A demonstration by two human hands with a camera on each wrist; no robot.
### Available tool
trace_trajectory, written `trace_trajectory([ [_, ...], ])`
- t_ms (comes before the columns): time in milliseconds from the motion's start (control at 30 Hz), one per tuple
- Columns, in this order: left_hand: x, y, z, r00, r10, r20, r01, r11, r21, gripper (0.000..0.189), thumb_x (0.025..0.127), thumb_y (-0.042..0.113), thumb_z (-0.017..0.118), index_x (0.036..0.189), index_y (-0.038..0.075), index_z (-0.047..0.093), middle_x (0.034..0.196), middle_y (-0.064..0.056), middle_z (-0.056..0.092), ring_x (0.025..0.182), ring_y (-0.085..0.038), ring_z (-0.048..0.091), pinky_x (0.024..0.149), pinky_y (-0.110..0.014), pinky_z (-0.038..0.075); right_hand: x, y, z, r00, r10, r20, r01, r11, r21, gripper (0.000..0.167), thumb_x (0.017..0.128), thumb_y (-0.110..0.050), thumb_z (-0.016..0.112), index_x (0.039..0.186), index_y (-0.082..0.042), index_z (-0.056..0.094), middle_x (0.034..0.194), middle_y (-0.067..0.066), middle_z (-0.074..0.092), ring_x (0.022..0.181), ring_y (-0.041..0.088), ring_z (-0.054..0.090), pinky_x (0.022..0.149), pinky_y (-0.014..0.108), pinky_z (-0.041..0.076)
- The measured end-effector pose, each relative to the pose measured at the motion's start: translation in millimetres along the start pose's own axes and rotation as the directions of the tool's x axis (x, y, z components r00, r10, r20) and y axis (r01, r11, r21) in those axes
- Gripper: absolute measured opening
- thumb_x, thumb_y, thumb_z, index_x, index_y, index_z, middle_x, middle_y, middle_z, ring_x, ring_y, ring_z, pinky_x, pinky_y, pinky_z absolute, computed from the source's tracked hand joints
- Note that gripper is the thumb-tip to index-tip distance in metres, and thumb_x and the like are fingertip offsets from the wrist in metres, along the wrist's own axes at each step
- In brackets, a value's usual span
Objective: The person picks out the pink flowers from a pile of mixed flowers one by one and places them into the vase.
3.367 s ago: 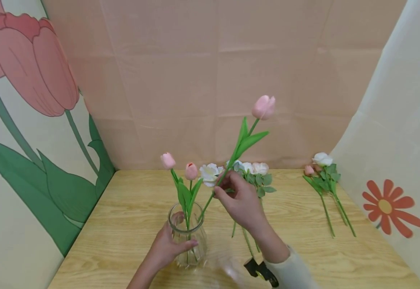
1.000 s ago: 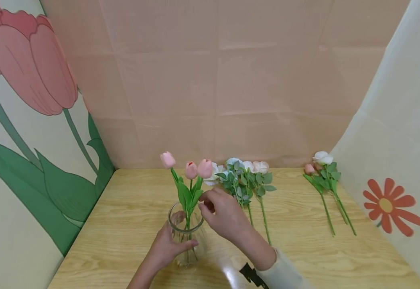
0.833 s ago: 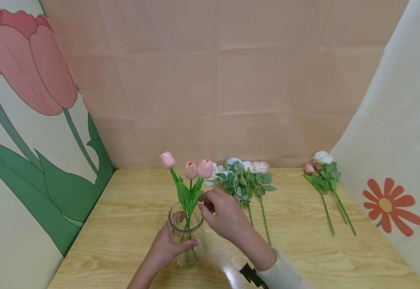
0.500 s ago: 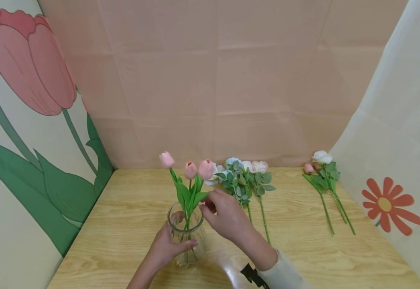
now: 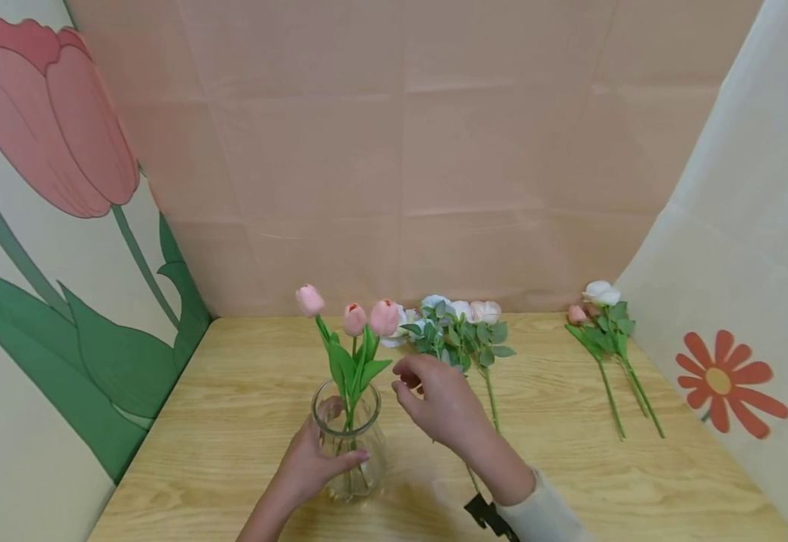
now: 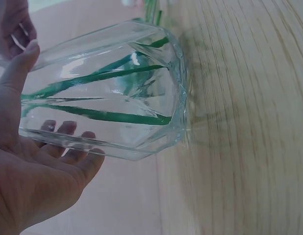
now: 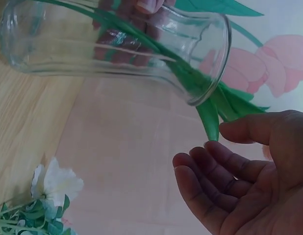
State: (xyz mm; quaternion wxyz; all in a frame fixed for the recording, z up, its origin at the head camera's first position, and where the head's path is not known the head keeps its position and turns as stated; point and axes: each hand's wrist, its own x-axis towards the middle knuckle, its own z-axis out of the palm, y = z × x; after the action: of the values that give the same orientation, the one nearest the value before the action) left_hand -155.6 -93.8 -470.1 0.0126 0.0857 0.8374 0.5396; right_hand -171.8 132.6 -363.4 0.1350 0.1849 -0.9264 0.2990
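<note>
Three pink tulips are stood in a glass vase, upright on the bench; the vase is clasped by the left grip; at 2 o'clock from it, the right grip is held loosely spread beside the leaves; pale flowers are laid beyond, between 1 and 2 o'clock.

Your left hand curves in a wide grip, thumb stretched across the near side and fingers reaching round the far side, your left forearm slanting up to it. Your right hand hangs a little higher, fingers loosely bent, thumb apart from them, wrist leading into a pale sleeve.
</note>
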Motion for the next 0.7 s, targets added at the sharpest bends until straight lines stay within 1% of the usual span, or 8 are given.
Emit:
trace_trajectory([
  [167, 0.0, -0.7, 0.5, 1.0, 0.006, -0.006, -0.006, 1.0, 0.004, 0.089, 0.075, 0.036, 0.09, 0.148, 0.012, 0.045, 0.147, -0.018, 0.053, 0.137, -0.044, 0.046, 0.109, -0.07, 0.034, -1.8, 8, -5, 0.999, 0.041, -0.002, -0.041, 0.999, -0.027, 0.014, 0.093, -0.015, 0.071, 0.106, -0.01, 0.073, 0.096, 0.002, 0.072, 0.088, 0.019, 0.07, 0.073, 0.035, 0.06],
  [433, 0.8, -2.5, 0.8, 1.0, 0.009, 0.001, -0.009, 1.0, 0.006, 0.089, 0.076, 0.036, 0.09, 0.147, 0.013, 0.044, 0.147, -0.019, 0.053, 0.137, -0.044, 0.046, 0.109, -0.07, 0.034, -5.0, 20, -8, 0.995, 0.095, -0.007, -0.095, 0.995, -0.038, 0.018, 0.092, -0.018, 0.073, 0.109, -0.011, 0.073, 0.1, 0.002, 0.072, 0.091, 0.022, 0.07, 0.074, 0.036, 0.06],
  [567, 0.8, -3.7, 1.2, 1.0, 0.017, 0.001, -0.017, 1.0, 0.008, 0.088, 0.075, 0.037, 0.09, 0.147, 0.014, 0.044, 0.147, -0.019, 0.053, 0.137, -0.044, 0.046, 0.109, -0.07, 0.034, -6.5, 25, -11, 0.995, 0.098, -0.005, -0.098, 0.994, -0.038, 0.019, 0.092, -0.016, 0.073, 0.11, -0.01, 0.072, 0.102, 0.004, 0.072, 0.092, 0.023, 0.07, 0.075, 0.038, 0.06],
  [700, 0.6, -4.7, 1.7, 1.0, 0.024, 0.001, -0.024, 1.0, 0.006, 0.088, 0.075, 0.039, 0.09, 0.147, 0.014, 0.045, 0.147, -0.019, 0.053, 0.137, -0.044, 0.045, 0.109, -0.07, 0.034, -7.9, 30, -14, 0.996, 0.093, -0.012, -0.093, 0.994, -0.056, 0.019, 0.091, -0.015, 0.073, 0.109, -0.009, 0.072, 0.101, 0.005, 0.072, 0.091, 0.022, 0.069, 0.075, 0.038, 0.059],
])
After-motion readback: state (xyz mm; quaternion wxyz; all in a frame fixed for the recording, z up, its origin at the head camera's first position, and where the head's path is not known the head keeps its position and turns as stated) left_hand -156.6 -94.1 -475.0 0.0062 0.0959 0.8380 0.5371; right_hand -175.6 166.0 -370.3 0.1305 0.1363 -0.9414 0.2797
